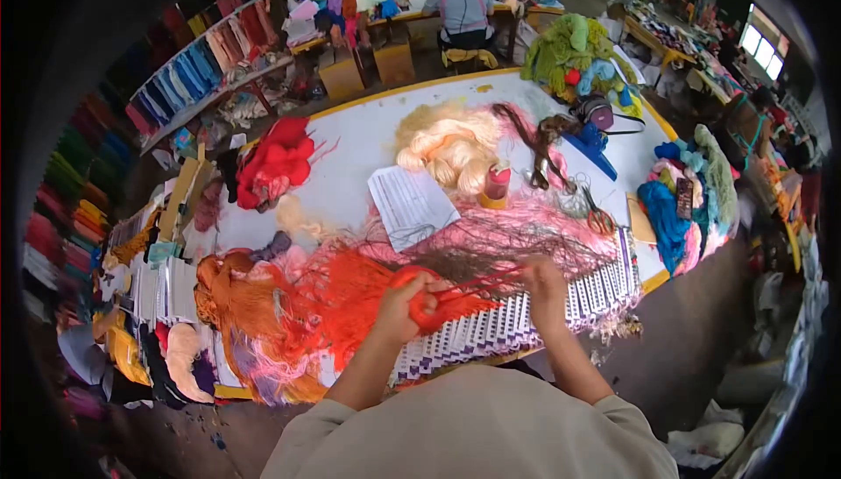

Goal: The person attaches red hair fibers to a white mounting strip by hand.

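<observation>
My left hand (pixel 405 307) is closed round a bundle of red-orange thread (pixel 424 302), near the front edge of the table. Dark red strands stretch from it toward my right hand (pixel 545 284), whose fingers are pressed together on them. Beneath and between the hands lie loose red threads (pixel 350 295) and a mass of pink and dark threads (pixel 517 238). A long row of white cards with dark marks (pixel 473 334) runs along the table's front edge, partly under the threads.
Scissors (pixel 599 220), a printed paper (pixel 412 205), a cone of thread (pixel 496 188) and cream skeins (pixel 451 146) lie on the white table (pixel 350 128). Red skeins (pixel 276 162) sit left, green yarn (pixel 574 49) far right. A person (pixel 464 6) sits beyond.
</observation>
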A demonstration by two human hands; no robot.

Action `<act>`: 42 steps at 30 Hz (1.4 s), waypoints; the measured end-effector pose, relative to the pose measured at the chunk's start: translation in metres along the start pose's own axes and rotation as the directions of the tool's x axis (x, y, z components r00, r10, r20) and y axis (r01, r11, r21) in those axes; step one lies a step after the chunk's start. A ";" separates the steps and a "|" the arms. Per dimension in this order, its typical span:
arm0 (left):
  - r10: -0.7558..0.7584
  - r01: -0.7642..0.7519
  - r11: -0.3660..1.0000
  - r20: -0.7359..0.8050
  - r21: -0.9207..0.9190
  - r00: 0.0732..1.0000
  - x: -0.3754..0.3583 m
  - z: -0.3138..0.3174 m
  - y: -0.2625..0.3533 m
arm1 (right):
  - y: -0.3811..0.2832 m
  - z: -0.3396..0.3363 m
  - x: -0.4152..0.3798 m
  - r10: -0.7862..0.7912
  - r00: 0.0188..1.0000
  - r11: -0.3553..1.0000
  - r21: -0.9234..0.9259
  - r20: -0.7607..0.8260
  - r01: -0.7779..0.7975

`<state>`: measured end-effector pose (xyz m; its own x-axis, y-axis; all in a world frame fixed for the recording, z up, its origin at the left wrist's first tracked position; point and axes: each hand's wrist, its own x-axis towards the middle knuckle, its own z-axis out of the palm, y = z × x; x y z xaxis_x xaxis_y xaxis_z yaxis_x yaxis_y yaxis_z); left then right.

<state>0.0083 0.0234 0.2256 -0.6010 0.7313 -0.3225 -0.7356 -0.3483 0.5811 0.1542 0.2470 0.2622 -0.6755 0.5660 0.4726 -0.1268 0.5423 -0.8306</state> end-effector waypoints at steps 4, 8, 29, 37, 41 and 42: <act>0.024 -0.074 0.929 -0.141 -0.362 0.990 0.021 -0.063 0.024 | 0.070 -0.062 0.015 0.666 0.739 0.369 0.815 0.103 -0.446; 0.274 -0.390 0.904 -0.463 -0.174 0.843 0.020 -0.167 0.072 | 0.164 -0.153 0.006 0.687 0.710 0.288 0.838 0.157 -0.464; -0.214 0.619 0.513 -0.610 0.595 0.763 0.166 -0.032 -0.229 | 0.281 -0.025 -0.031 0.514 0.483 0.854 -0.369 0.709 -0.367; -0.115 0.554 0.360 -0.553 0.751 0.825 0.176 -0.033 -0.250 | 0.294 -0.016 -0.031 0.515 0.324 0.833 -0.375 0.793 -0.407; -0.343 0.610 0.695 -0.570 0.381 0.747 0.176 -0.024 -0.251 | 0.293 -0.020 -0.024 0.470 0.336 0.840 -0.297 0.817 -0.453; -0.374 0.611 0.722 -0.560 0.325 0.739 0.176 -0.024 -0.252 | 0.292 -0.021 -0.021 0.502 0.310 0.811 -0.315 0.807 -0.493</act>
<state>0.0801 0.2262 0.0045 -0.3447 0.3421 -0.8742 -0.7965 0.3863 0.4652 0.1463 0.4060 0.0162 -0.8595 -0.0535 -0.5084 0.4591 0.3567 -0.8136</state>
